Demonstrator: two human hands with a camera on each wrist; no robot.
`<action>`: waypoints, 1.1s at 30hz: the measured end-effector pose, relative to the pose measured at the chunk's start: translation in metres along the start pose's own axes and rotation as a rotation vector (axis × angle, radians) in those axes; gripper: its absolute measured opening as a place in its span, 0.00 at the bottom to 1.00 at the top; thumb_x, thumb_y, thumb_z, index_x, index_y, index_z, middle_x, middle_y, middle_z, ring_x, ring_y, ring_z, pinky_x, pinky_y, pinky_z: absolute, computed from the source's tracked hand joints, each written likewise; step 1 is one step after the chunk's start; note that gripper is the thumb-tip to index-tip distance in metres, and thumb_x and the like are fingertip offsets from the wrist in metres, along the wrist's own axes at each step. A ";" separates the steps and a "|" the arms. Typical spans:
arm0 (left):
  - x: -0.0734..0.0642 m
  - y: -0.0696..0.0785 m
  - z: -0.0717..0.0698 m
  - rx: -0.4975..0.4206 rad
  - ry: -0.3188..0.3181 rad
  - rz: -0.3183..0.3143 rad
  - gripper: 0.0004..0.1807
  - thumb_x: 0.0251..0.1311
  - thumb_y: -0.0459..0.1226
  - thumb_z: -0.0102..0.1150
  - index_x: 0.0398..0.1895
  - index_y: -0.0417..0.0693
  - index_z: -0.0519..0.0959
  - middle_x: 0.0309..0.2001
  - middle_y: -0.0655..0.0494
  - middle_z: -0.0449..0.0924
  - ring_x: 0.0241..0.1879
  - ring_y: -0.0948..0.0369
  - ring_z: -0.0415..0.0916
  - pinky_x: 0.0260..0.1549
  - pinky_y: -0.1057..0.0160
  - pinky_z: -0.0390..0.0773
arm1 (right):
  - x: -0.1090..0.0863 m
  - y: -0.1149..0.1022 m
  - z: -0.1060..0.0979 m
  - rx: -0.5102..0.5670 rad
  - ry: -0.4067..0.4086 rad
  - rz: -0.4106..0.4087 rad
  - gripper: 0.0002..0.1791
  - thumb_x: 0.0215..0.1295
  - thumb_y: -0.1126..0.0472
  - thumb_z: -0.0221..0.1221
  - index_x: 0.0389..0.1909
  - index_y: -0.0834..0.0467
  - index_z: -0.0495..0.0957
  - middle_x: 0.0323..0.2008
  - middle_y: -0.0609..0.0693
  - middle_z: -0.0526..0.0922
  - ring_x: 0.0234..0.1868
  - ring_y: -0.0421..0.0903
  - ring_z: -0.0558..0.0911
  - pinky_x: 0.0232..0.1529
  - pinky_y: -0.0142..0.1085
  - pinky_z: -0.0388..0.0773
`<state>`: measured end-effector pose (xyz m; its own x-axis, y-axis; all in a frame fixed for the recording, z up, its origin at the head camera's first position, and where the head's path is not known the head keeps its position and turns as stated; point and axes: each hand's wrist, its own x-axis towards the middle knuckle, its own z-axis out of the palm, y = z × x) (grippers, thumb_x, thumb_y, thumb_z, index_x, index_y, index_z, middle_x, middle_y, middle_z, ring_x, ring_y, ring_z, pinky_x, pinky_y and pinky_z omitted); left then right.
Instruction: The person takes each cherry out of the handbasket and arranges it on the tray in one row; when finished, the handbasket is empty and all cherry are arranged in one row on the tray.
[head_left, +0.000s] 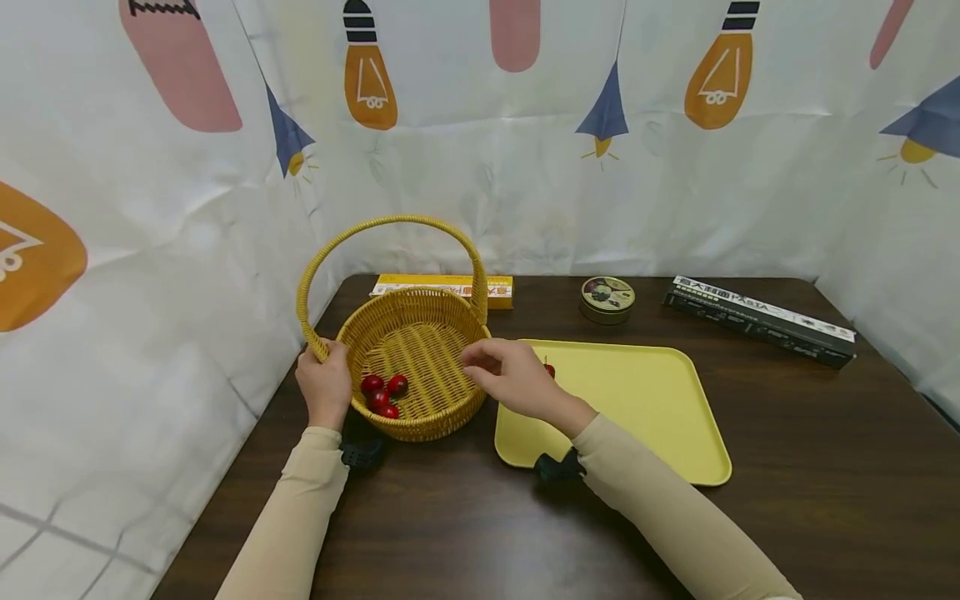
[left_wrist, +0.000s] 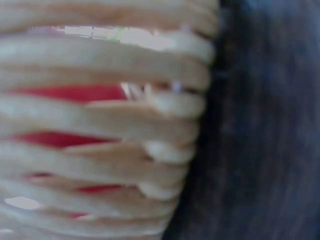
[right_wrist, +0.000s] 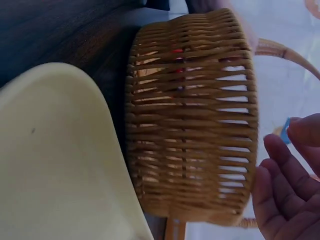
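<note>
A yellow woven basket (head_left: 431, 425) with a tall arched handle stands on the table, and several red cherries (head_left: 380, 400) lie together at the left of its inside. My left hand (head_left: 327, 388) grips the rim where the handle rises on the left side. Over the right rim hovers my right hand (head_left: 517, 379), its fingers loosely bent with a gap between thumb and fingertips and nothing held, as the right wrist view also shows. Just behind that hand, a cherry (head_left: 550, 369) on the yellow tray (head_left: 637, 400) is partly hidden. Blurred basket weave (left_wrist: 100, 60) fills the left wrist view, red showing through its gaps.
Behind the basket lies a yellow-and-white box (head_left: 498, 292). A round tin (head_left: 607, 300) stands behind the tray, with a long black pasta box (head_left: 761, 321) at the back right. Patterned curtains (head_left: 487, 183) enclose the dark table (head_left: 450, 533) at the back and sides.
</note>
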<state>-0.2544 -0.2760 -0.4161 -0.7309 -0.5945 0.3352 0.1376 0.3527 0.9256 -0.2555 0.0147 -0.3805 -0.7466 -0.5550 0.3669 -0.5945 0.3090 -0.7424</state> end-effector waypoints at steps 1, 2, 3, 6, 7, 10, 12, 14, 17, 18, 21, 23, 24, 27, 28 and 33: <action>0.000 0.000 0.000 0.001 -0.001 -0.008 0.17 0.64 0.37 0.49 0.16 0.47 0.63 0.10 0.60 0.53 0.11 0.62 0.50 0.14 0.62 0.58 | 0.004 -0.001 0.004 -0.010 -0.016 -0.012 0.10 0.68 0.61 0.59 0.48 0.55 0.82 0.43 0.47 0.85 0.38 0.37 0.82 0.40 0.32 0.78; -0.001 -0.001 0.000 0.002 -0.001 -0.014 0.17 0.65 0.37 0.50 0.17 0.47 0.64 0.10 0.61 0.54 0.11 0.62 0.51 0.14 0.63 0.59 | 0.008 -0.002 0.009 -0.021 -0.035 -0.019 0.10 0.68 0.62 0.59 0.48 0.55 0.82 0.43 0.48 0.85 0.38 0.38 0.82 0.40 0.32 0.78; -0.001 -0.001 0.000 0.004 -0.001 -0.016 0.17 0.65 0.37 0.50 0.17 0.47 0.64 0.10 0.61 0.54 0.11 0.62 0.51 0.14 0.63 0.59 | 0.012 -0.003 0.014 -0.044 -0.051 -0.024 0.10 0.68 0.61 0.59 0.48 0.55 0.82 0.43 0.48 0.85 0.37 0.38 0.82 0.40 0.32 0.78; -0.001 -0.001 0.000 0.011 -0.004 -0.020 0.16 0.65 0.37 0.50 0.18 0.47 0.66 0.11 0.60 0.55 0.11 0.62 0.53 0.15 0.62 0.60 | 0.022 -0.006 0.030 -0.176 -0.100 -0.025 0.10 0.68 0.59 0.59 0.47 0.53 0.83 0.42 0.45 0.86 0.36 0.38 0.81 0.37 0.31 0.76; -0.001 -0.002 0.000 0.014 -0.006 -0.019 0.16 0.65 0.38 0.50 0.18 0.47 0.66 0.11 0.60 0.56 0.11 0.62 0.53 0.15 0.62 0.59 | 0.025 -0.008 0.035 -0.237 -0.116 -0.017 0.10 0.68 0.58 0.59 0.47 0.52 0.84 0.41 0.44 0.86 0.36 0.38 0.82 0.35 0.30 0.76; -0.001 -0.001 0.000 0.022 -0.005 -0.008 0.16 0.66 0.38 0.49 0.18 0.47 0.66 0.10 0.60 0.56 0.11 0.61 0.52 0.14 0.62 0.59 | 0.035 -0.015 0.051 -0.388 -0.163 0.021 0.11 0.67 0.56 0.59 0.47 0.49 0.84 0.40 0.40 0.86 0.35 0.36 0.81 0.29 0.29 0.74; 0.000 -0.001 0.000 0.031 0.008 -0.003 0.16 0.65 0.38 0.49 0.18 0.46 0.66 0.10 0.59 0.56 0.11 0.61 0.51 0.14 0.62 0.58 | 0.041 -0.020 0.061 -0.443 -0.207 0.061 0.12 0.65 0.56 0.59 0.47 0.48 0.84 0.40 0.39 0.85 0.34 0.35 0.80 0.27 0.29 0.72; 0.000 0.000 -0.001 0.044 0.025 -0.003 0.15 0.65 0.38 0.49 0.19 0.46 0.67 0.10 0.60 0.56 0.11 0.61 0.51 0.15 0.62 0.58 | 0.048 -0.025 0.068 -0.442 -0.258 0.105 0.13 0.64 0.57 0.60 0.48 0.47 0.84 0.41 0.39 0.85 0.33 0.35 0.79 0.27 0.29 0.72; 0.000 0.000 -0.001 0.065 0.050 -0.015 0.14 0.64 0.38 0.49 0.20 0.46 0.68 0.10 0.60 0.57 0.11 0.61 0.53 0.15 0.62 0.59 | 0.057 -0.029 0.075 -0.427 -0.340 0.141 0.15 0.62 0.57 0.62 0.50 0.49 0.83 0.38 0.39 0.85 0.32 0.36 0.77 0.32 0.30 0.73; -0.001 0.000 -0.001 0.070 0.055 -0.023 0.14 0.64 0.38 0.49 0.20 0.46 0.69 0.10 0.60 0.57 0.12 0.61 0.54 0.15 0.62 0.59 | 0.059 -0.029 0.077 -0.410 -0.366 0.144 0.16 0.62 0.58 0.63 0.51 0.50 0.83 0.38 0.39 0.84 0.32 0.35 0.77 0.33 0.29 0.74; -0.003 0.000 0.000 0.082 0.061 -0.031 0.13 0.64 0.38 0.49 0.20 0.46 0.69 0.11 0.59 0.58 0.12 0.61 0.54 0.15 0.63 0.59 | 0.064 -0.027 0.080 -0.350 -0.441 0.142 0.19 0.61 0.59 0.65 0.54 0.53 0.81 0.36 0.41 0.83 0.33 0.35 0.78 0.37 0.28 0.74; -0.004 0.000 0.000 0.086 0.060 -0.026 0.13 0.64 0.38 0.49 0.21 0.46 0.69 0.11 0.59 0.57 0.12 0.61 0.54 0.15 0.63 0.59 | 0.066 -0.025 0.081 -0.311 -0.482 0.138 0.21 0.60 0.60 0.66 0.56 0.54 0.80 0.37 0.42 0.83 0.34 0.34 0.78 0.37 0.27 0.75; -0.004 0.000 0.001 0.088 0.060 -0.021 0.13 0.64 0.38 0.49 0.20 0.45 0.69 0.11 0.59 0.57 0.12 0.61 0.54 0.15 0.63 0.59 | 0.067 -0.024 0.081 -0.298 -0.500 0.136 0.22 0.60 0.60 0.66 0.56 0.54 0.79 0.38 0.43 0.83 0.35 0.34 0.79 0.38 0.27 0.75; -0.004 0.000 0.002 0.084 0.057 -0.008 0.14 0.64 0.38 0.49 0.20 0.46 0.69 0.11 0.60 0.57 0.11 0.61 0.53 0.15 0.63 0.59 | 0.070 -0.021 0.080 -0.281 -0.545 0.131 0.23 0.60 0.60 0.66 0.58 0.54 0.79 0.40 0.45 0.84 0.37 0.36 0.79 0.39 0.27 0.75; -0.003 0.001 0.003 0.081 0.056 -0.003 0.14 0.64 0.38 0.49 0.20 0.46 0.68 0.11 0.60 0.56 0.11 0.62 0.53 0.15 0.63 0.59 | 0.071 -0.021 0.080 -0.280 -0.561 0.128 0.23 0.61 0.61 0.65 0.58 0.54 0.78 0.41 0.46 0.84 0.37 0.36 0.80 0.39 0.27 0.75; -0.002 0.002 0.005 0.081 0.055 0.006 0.14 0.64 0.37 0.49 0.19 0.46 0.68 0.10 0.60 0.56 0.11 0.62 0.53 0.14 0.64 0.58 | 0.074 -0.021 0.077 -0.300 -0.648 0.121 0.24 0.63 0.63 0.61 0.61 0.50 0.77 0.43 0.44 0.84 0.36 0.36 0.78 0.37 0.26 0.72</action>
<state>-0.2558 -0.2708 -0.4158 -0.6921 -0.6305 0.3515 0.0856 0.4119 0.9072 -0.2754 -0.0925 -0.3815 -0.5409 -0.8209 -0.1832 -0.6446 0.5445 -0.5367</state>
